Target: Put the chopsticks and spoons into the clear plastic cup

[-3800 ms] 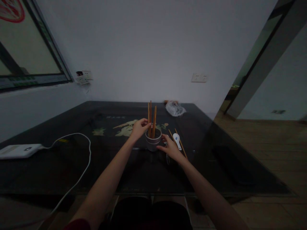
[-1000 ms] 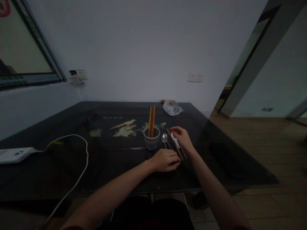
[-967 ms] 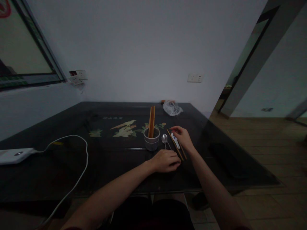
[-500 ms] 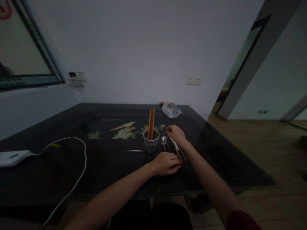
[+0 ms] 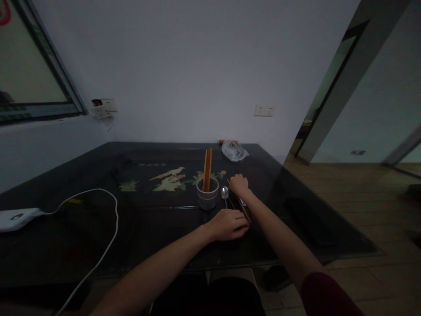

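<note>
**Black glossy table (image 5: pixel 158 239) against a pale plain wall (image 5: pixel 184 70); both hands low over utensils**

Dim light. Tabletop bears an inlaid bird-and-flower picture (image 5: pixel 169 180). Near the middle stands a grey cylindrical cup (image 5: pixel 207 202), upright, with a bundle of brown wooden chopsticks (image 5: pixel 207 169) leaning slightly inside it. Just right of the cup lies a shiny silver metal spoon (image 5: pixel 224 192), bowl toward the wall.

Beside the spoon, a loose slim brown wooden chopstick (image 5: pixel 245 212) lies slanted on the table. Right hand (image 5: pixel 239 184) is over its far part, fingers curled and close together; grip cannot be told. A sliver of a white utensil (image 5: pixel 244 203) shows below that wrist. Left hand (image 5: pixel 227 224) is at the chopstick's near end, fingers bent, together; whether they pinch it, cannot tell.

Farther back: crumpled clear plastic bag (image 5: pixel 234 151). Far left: white device (image 5: pixel 16 219) with a white cable (image 5: pixel 116 215).
</note>
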Demonstrator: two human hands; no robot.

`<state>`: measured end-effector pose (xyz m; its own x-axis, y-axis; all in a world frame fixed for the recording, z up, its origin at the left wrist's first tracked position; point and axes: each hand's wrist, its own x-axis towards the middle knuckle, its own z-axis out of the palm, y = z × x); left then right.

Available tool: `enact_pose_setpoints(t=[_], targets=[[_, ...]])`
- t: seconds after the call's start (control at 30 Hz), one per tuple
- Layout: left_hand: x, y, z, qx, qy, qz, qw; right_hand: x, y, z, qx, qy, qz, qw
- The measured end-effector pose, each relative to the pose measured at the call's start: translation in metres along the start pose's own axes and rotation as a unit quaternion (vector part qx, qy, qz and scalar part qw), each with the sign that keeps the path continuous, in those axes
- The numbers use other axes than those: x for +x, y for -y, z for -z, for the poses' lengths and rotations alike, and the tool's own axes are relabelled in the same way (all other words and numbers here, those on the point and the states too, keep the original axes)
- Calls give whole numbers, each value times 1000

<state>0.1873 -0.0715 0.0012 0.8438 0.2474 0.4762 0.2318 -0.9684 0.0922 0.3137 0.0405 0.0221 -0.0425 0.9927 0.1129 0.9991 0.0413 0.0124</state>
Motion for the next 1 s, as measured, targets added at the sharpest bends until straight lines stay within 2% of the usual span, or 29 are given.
enact_pose_setpoints(t=[0.5, 0.77, 0.9, 1.0], targets=[[0, 0, -1, 5, 11, 0, 1000, 0, 5, -11, -1, -14, 13, 1000], [0, 0, -2, 1, 14, 3, 1000, 6, -13, 15, 65, -2, -5, 998], [1, 0, -2, 8, 5, 0, 1000, 15, -34, 31, 181, -40, -16, 983], [1, 0, -1, 8, 13, 1, 1000, 21, -53, 40, 208, -65, -34, 975]])
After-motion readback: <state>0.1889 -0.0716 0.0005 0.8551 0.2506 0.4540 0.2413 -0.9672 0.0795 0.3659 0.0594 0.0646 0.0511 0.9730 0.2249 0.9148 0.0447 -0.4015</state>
